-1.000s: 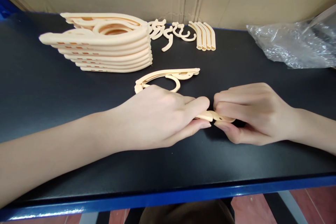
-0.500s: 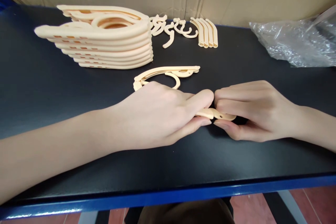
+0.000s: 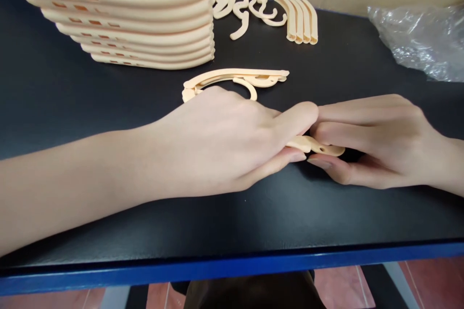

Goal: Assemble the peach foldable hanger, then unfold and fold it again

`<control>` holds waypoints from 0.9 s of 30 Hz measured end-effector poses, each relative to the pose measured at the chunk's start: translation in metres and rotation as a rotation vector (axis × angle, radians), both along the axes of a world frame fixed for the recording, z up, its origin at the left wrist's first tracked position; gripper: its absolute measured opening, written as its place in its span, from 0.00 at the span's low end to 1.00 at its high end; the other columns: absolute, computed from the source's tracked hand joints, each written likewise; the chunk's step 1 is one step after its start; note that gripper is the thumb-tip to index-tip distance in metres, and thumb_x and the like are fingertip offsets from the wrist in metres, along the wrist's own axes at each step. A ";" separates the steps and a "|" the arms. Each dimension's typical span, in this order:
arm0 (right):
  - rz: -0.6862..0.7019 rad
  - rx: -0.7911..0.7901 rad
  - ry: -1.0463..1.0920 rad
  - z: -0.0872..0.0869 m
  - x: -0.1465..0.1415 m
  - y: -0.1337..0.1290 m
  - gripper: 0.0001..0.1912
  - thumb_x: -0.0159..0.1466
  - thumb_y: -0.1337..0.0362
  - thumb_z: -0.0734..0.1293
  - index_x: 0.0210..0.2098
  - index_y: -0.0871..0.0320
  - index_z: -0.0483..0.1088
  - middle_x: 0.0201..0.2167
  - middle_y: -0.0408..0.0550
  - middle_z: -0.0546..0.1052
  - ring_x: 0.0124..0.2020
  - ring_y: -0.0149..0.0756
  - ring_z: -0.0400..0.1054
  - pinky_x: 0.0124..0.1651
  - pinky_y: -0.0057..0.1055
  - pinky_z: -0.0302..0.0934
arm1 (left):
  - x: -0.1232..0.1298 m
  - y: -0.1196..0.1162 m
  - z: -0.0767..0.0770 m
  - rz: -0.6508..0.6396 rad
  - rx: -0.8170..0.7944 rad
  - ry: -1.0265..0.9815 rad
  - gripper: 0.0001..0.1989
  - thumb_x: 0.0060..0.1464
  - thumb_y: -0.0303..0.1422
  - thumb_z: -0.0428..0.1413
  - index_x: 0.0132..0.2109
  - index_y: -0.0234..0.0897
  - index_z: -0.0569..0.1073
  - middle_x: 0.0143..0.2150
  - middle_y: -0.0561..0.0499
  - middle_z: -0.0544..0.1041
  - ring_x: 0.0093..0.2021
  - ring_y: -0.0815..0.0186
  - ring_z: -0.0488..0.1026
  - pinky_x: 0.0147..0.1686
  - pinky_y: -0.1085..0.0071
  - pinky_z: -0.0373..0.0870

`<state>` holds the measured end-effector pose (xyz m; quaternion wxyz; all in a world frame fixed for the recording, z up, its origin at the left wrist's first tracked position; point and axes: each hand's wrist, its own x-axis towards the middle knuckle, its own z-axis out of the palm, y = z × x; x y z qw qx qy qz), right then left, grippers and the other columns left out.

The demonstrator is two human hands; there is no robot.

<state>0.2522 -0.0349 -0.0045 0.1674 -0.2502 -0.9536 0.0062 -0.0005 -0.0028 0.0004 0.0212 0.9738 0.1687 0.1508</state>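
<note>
While both hands are meeting near the middle of the black bench (image 3: 72,106), the left hand (image 3: 232,140) and right hand (image 3: 377,140) are each pinching an end of a small cream flat plastic piece (image 3: 315,146), gripping it just above the surface. Behind them a cream curved plastic hanger part (image 3: 235,78) is lying flat, with a stack of cream plastic hangers (image 3: 137,24) sitting toward the back left corner.

Assembly workbench: stacked plastic hangers (image 3: 119,14)
</note>
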 end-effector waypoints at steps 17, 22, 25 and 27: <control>0.008 -0.029 -0.033 0.001 0.001 0.000 0.16 0.76 0.61 0.60 0.31 0.53 0.57 0.25 0.40 0.64 0.24 0.29 0.53 0.26 0.30 0.48 | 0.006 -0.004 0.003 0.071 0.111 0.145 0.16 0.68 0.38 0.52 0.57 0.39 0.73 0.20 0.60 0.60 0.16 0.69 0.51 0.17 0.70 0.42; 0.013 -0.017 -0.027 0.002 0.000 0.000 0.16 0.76 0.62 0.61 0.31 0.53 0.57 0.24 0.40 0.65 0.23 0.30 0.53 0.25 0.30 0.48 | 0.008 -0.003 0.004 0.080 0.087 0.197 0.08 0.66 0.36 0.52 0.45 0.39 0.74 0.20 0.59 0.57 0.16 0.69 0.52 0.16 0.71 0.40; 0.007 -0.011 -0.036 0.002 0.000 0.000 0.15 0.76 0.62 0.61 0.31 0.53 0.58 0.24 0.41 0.66 0.23 0.30 0.53 0.25 0.30 0.49 | 0.008 -0.003 0.004 0.062 0.066 0.160 0.05 0.65 0.34 0.52 0.41 0.39 0.72 0.21 0.57 0.60 0.17 0.68 0.53 0.17 0.69 0.40; 0.005 -0.010 -0.040 0.002 0.000 0.000 0.15 0.76 0.62 0.61 0.31 0.53 0.59 0.24 0.41 0.66 0.23 0.31 0.54 0.25 0.30 0.49 | 0.008 -0.004 0.004 0.061 0.062 0.176 0.04 0.64 0.32 0.53 0.40 0.39 0.71 0.23 0.56 0.65 0.18 0.66 0.55 0.16 0.68 0.40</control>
